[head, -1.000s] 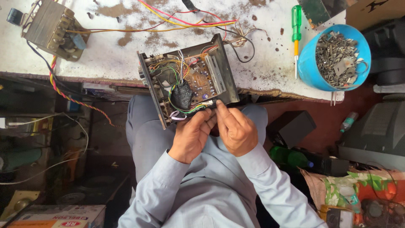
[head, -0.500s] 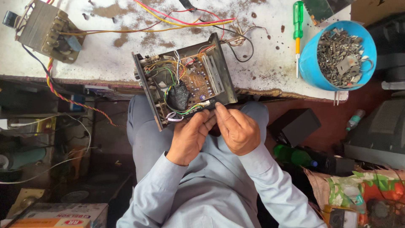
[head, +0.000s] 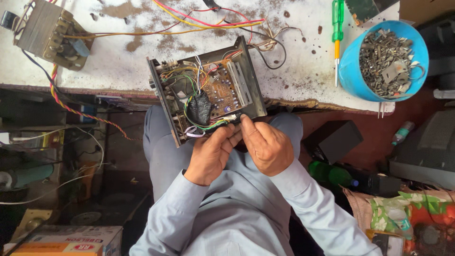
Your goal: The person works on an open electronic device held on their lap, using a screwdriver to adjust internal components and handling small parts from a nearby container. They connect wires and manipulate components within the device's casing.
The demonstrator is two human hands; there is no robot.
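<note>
- Your left hand (head: pixel 211 154) and right hand (head: pixel 266 146) meet at the near edge of the open metal chassis (head: pixel 204 92), which hangs partly over the near edge of the workbench (head: pixel 294 71) and above your lap.
- The chassis sits tilted, its open side facing up, with the brown circuit board (head: pixel 222 92) and a black wrapped bundle (head: pixel 199 108) inside it.
- Your left fingers (head: pixel 228 135) are curled together around a small part at the chassis's near rim, where green and white wires (head: pixel 208 127) run out; what exactly they pinch is too small to tell.
- Your right thumb and forefinger (head: pixel 244 124) are closed together on the same spot, just beside the left fingertips and touching the rim.
- Both wrists bend inward, forearms rising from your lap in pale blue sleeves (head: pixel 189 208).
- On the workbench's far left corner sits a transformer (head: pixel 47 33); near the right edge lies a green-handled screwdriver (head: pixel 337 33) beside a blue bowl of metal scraps (head: pixel 384 59).
</note>
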